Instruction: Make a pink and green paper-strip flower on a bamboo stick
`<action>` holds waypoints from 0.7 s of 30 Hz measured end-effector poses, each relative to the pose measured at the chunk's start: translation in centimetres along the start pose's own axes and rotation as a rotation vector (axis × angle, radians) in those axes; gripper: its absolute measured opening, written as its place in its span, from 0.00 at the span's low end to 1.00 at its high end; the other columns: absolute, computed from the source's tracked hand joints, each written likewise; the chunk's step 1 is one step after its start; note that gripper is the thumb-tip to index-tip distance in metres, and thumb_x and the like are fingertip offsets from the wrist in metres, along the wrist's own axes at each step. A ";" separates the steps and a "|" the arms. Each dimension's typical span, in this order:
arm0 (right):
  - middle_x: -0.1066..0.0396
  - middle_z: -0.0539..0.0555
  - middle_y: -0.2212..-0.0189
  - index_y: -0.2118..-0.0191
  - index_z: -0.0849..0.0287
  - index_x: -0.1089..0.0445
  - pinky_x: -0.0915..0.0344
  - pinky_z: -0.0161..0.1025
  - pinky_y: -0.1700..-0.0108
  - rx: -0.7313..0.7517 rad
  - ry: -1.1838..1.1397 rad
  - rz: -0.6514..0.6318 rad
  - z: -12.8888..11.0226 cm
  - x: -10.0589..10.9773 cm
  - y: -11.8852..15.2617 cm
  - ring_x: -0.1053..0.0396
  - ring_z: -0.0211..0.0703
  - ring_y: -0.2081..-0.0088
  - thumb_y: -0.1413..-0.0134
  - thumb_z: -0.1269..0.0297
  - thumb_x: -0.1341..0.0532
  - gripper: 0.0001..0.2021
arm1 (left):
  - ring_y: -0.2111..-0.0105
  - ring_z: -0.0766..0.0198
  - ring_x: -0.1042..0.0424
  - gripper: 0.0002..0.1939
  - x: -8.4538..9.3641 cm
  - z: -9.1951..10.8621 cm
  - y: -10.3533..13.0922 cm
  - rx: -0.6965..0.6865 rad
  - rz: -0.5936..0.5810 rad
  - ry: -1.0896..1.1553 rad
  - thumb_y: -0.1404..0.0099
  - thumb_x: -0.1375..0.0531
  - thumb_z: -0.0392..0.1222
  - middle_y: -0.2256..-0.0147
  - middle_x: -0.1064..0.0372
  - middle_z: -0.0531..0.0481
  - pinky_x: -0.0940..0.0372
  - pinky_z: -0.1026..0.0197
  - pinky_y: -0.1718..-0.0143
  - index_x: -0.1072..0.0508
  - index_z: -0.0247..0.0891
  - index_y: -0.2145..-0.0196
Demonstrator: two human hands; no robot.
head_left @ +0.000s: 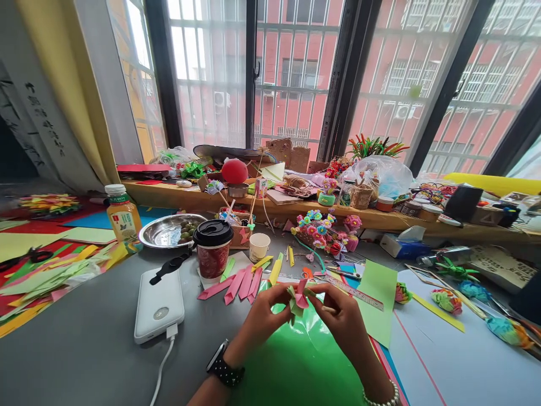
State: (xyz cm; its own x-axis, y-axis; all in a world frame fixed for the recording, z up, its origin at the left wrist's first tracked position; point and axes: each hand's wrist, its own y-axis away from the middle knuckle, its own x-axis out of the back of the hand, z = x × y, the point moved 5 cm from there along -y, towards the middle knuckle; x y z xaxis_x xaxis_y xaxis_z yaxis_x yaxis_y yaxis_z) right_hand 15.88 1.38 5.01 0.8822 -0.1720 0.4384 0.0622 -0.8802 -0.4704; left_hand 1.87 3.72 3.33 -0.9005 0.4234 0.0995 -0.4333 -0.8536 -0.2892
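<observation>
A small folded paper flower, pink in the middle with pale green pieces around it, is held up between both hands. My left hand pinches its left side with thumb and fingertips. On the opposite side, my right hand grips the flower's right edge, fingers curled. Below them lies a shiny green plastic sheet. Just left of the hands, several folded pink paper strips rest on the grey table, with a yellow strip beside them.
A white power bank with a cable, a lidded coffee cup and a paper cup stand at left. Farther left are a steel plate and juice bottle. Green paper and a ruler lie right.
</observation>
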 end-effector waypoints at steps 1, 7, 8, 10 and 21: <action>0.52 0.42 0.87 0.67 0.61 0.30 0.55 0.30 0.82 -0.004 -0.002 0.006 0.1 0.0 0.0 0.55 0.31 0.84 0.50 0.60 0.44 0.10 | 0.70 0.62 0.32 0.16 0.0 0.0 0.0 -0.003 -0.002 0.007 0.45 0.41 0.40 0.67 0.30 0.45 0.36 0.64 0.71 0.30 0.34 0.58; 0.35 0.50 0.78 0.68 0.61 0.32 0.49 0.30 0.81 0.051 0.004 0.106 0.0 -0.4 0.4 0.48 0.32 0.82 0.51 0.64 0.44 0.07 | 0.75 0.66 0.33 0.16 -0.2 0.0 0.0 0.002 -0.018 0.118 0.47 0.39 0.43 0.73 0.31 0.48 0.37 0.64 0.71 0.29 0.33 0.61; 0.34 0.51 0.76 0.68 0.60 0.32 0.48 0.30 0.81 0.059 0.007 0.114 -0.1 -0.4 0.5 0.47 0.32 0.82 0.51 0.64 0.44 0.07 | 0.75 0.66 0.33 0.17 -0.2 -0.1 -0.1 0.007 -0.023 0.141 0.47 0.39 0.45 0.72 0.31 0.48 0.37 0.64 0.72 0.29 0.34 0.60; 0.33 0.50 0.77 0.67 0.60 0.31 0.48 0.30 0.81 0.066 0.019 0.117 -0.4 -0.4 0.5 0.48 0.32 0.82 0.51 0.64 0.44 0.08 | 0.76 0.66 0.33 0.19 -0.3 -0.1 -0.1 0.031 -0.044 0.184 0.48 0.39 0.47 0.71 0.31 0.47 0.37 0.64 0.74 0.30 0.33 0.60; 0.34 0.50 0.77 0.63 0.61 0.30 0.47 0.31 0.80 0.058 0.071 0.054 -0.8 -0.4 0.2 0.47 0.33 0.82 0.50 0.67 0.45 0.10 | 0.71 0.61 0.31 0.20 -0.4 -0.4 -0.4 0.092 -0.026 0.280 0.52 0.36 0.47 0.70 0.29 0.45 0.37 0.63 0.71 0.28 0.33 0.62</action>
State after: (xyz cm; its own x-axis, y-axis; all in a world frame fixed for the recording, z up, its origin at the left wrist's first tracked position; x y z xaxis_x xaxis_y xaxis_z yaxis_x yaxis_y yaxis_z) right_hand 15.22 0.91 5.36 0.8499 -0.2508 0.4635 0.0444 -0.8423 -0.5371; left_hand 2.45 3.98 3.02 -0.8493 0.5015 -0.1651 -0.4688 -0.8601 -0.2010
